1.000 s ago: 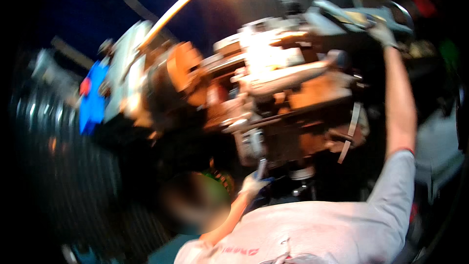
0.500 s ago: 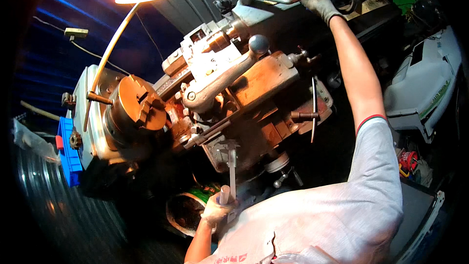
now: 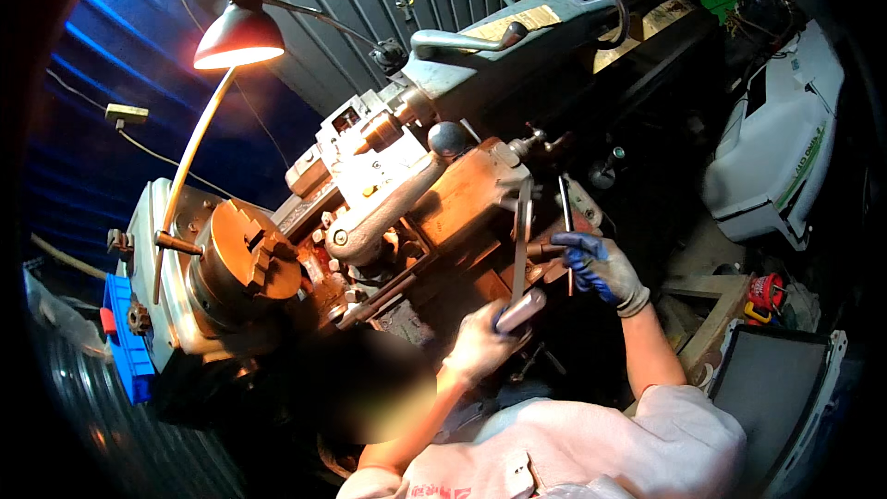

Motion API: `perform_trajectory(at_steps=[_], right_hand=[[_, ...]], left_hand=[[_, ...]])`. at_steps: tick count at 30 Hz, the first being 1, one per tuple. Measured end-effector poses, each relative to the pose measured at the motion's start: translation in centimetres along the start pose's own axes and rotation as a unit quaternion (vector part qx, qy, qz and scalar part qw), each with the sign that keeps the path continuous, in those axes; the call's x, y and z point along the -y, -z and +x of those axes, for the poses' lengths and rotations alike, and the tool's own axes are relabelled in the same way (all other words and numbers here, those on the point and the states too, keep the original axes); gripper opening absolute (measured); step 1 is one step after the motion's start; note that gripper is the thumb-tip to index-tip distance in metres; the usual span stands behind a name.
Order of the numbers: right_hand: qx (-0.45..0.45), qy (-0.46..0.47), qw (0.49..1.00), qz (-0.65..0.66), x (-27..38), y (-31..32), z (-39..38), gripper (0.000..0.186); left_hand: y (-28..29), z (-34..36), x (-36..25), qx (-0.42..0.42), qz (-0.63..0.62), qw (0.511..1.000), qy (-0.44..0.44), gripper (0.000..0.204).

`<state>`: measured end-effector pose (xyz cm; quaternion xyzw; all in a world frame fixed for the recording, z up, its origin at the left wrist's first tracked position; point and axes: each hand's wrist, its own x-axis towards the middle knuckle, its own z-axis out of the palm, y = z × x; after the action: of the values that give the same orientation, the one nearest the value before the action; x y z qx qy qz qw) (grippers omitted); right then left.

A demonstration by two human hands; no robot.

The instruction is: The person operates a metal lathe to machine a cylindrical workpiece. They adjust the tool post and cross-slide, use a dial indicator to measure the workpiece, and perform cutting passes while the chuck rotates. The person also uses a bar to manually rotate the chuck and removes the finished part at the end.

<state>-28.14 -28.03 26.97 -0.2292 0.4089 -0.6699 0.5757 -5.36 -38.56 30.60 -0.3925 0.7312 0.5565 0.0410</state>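
Note:
My left hand (image 3: 476,344) is gloved and closed around a short metal cylinder (image 3: 520,311) and a vernier caliper (image 3: 522,249). The caliper's long beam points up and away, past the front of the lathe carriage (image 3: 467,208). To its right, my right hand (image 3: 605,275), in a white and blue glove, has its fingers apart and reaching left. These fingers come close to a thin bar handle (image 3: 566,236) on the carriage; whether they touch it I cannot tell. Nothing shows in the right hand.
At left is the lathe chuck (image 3: 249,254) with a chuck key (image 3: 177,242) in it. A lit lamp (image 3: 238,42) hangs above. The tailstock (image 3: 485,55) with its handwheel (image 3: 621,9) lies at the back. A blue bin (image 3: 129,351) stands far left, a white panel (image 3: 776,148) at right.
My right hand has left the tailstock lever and come down near the caliper. The left hand has risen and moved right with the cylinder and caliper. The view has shifted slightly.

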Motion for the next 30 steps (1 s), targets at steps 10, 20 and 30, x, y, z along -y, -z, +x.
perform_trajectory(at_steps=[10,20,30], right_hand=[[-0.134,0.011,0.918,-0.374,4.2,1.5,6.4,0.025],[-0.125,0.092,0.478,-0.864,22.3,10.2,21.3,0.048],[0.012,0.117,0.35,-0.929,26.2,2.8,33.3,0.032]], left_hand=[[-5.8,9.0,-5.1,-0.067,0.058,0.968,-0.236,0.039],[-3.0,3.4,-0.8,-0.085,-0.06,0.984,-0.146,0.048],[-0.8,-5.6,6.1,-0.175,-0.018,0.984,0.025,0.035]])
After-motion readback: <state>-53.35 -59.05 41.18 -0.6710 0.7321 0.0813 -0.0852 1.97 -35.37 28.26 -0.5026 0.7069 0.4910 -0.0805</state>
